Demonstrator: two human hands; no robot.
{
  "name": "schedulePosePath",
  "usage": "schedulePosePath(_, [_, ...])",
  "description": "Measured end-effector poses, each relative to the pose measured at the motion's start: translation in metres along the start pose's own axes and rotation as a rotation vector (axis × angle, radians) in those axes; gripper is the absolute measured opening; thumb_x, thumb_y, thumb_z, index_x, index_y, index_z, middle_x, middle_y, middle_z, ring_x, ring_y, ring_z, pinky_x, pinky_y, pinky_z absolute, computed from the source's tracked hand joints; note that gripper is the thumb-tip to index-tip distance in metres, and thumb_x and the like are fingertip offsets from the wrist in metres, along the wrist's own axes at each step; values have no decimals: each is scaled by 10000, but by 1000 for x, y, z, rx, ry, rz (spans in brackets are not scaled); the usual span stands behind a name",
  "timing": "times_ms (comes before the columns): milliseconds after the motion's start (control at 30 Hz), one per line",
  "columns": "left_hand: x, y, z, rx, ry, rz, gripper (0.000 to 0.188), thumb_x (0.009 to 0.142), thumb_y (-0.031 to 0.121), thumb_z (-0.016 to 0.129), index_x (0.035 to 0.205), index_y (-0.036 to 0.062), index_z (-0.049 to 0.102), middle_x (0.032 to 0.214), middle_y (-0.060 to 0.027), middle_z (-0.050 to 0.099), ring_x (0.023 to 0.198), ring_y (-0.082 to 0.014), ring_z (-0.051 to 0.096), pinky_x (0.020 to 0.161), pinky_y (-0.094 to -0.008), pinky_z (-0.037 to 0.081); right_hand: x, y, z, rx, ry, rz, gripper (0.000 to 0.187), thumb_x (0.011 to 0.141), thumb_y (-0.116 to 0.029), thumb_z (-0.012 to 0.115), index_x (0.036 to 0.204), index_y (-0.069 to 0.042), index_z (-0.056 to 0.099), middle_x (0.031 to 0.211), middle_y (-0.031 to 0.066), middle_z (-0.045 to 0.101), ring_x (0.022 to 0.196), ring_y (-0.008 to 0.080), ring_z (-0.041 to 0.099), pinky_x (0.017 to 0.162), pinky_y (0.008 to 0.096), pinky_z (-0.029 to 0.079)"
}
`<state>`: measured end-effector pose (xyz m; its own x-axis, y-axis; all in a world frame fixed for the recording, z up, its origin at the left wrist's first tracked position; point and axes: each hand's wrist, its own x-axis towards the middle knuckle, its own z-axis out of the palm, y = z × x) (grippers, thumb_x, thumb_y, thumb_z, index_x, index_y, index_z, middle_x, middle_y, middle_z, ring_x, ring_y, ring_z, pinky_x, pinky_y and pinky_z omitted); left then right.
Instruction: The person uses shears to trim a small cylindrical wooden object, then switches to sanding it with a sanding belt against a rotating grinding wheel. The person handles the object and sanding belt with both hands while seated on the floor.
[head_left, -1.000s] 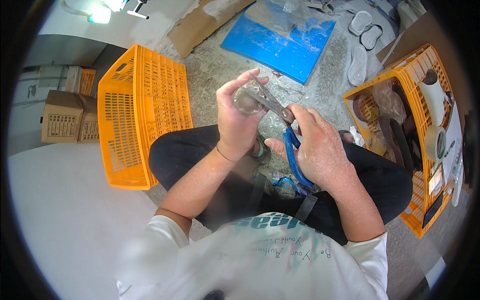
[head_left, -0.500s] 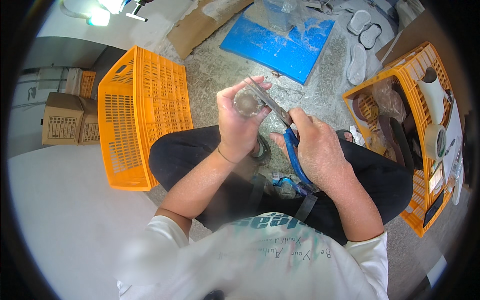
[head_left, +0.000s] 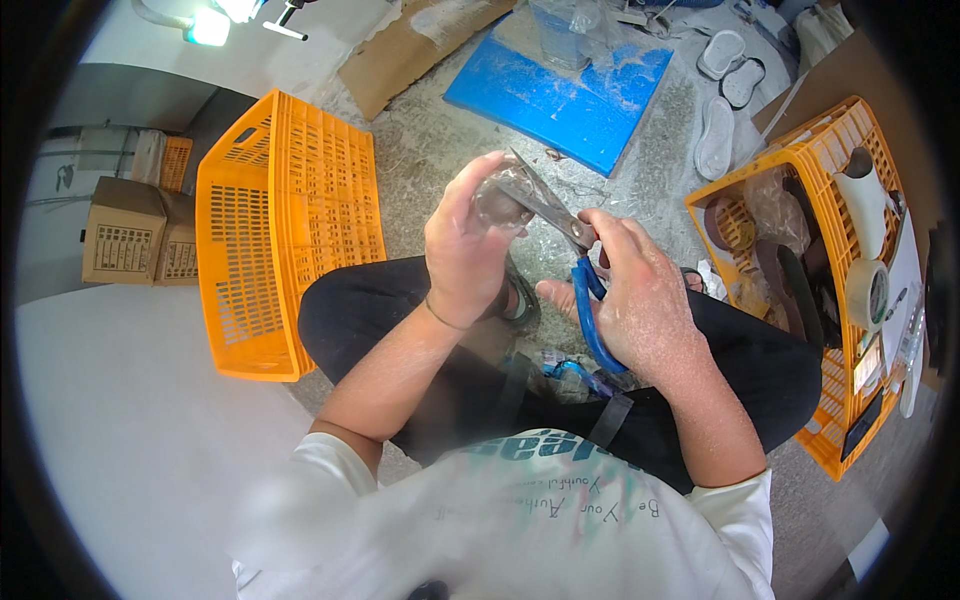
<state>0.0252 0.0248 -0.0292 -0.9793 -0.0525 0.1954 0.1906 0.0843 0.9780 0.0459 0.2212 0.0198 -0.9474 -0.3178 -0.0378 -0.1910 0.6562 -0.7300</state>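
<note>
Two curled grips | left hand [head_left: 465,240]: clear round piece [head_left: 497,206] | right hand [head_left: 645,290]: parted scissors [head_left: 578,232] | blades [head_left: 556,214] that near could nick fingers [head_left: 474,174]

A white lamp [head_left: 208,27] is shining between 10 and 11 o'clock, while a mottled grey floor [head_left: 415,130] is spreading toward 12. A perforated orange plastic crate [head_left: 272,240] is standing between 9 and 10, another orange plastic crate [head_left: 819,186] near 3; a brown cardboard box [head_left: 120,215] is sitting at 9.
</note>
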Motion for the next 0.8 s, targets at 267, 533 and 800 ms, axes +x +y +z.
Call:
schedulePosePath(267, [6,9,-3,-426,-95,-166,713,788,-131,700,1431,-35,407,1411,-155,474,1292,-218,500,1066,-350,455,1,2,-9,-13,-17,76,626,826,-397,777,1250,-23,509,1069,222,605,1016,405,623,860,479,510])
schedulePosePath(533, [7,-1,-2,-223,-34,109,644,757,-112,753,1345,-44,498,1482,-131,329,1251,-221,534,1031,-341,487,0,-8,-8,38,-86,92,678,805,-452,787,1231,-10,499,1098,245,611,1052,417,618,908,474,504])
schedulePosePath(800, [0,4,-1,59,-9,-22,577,779,-76,783,1302,-55,540,1273,-119,586,1149,-175,598,982,-309,510,1,-4,-13,-23,-109,61,646,807,-447,783,1175,3,502,1072,272,611,1034,434,619,899,486,506])
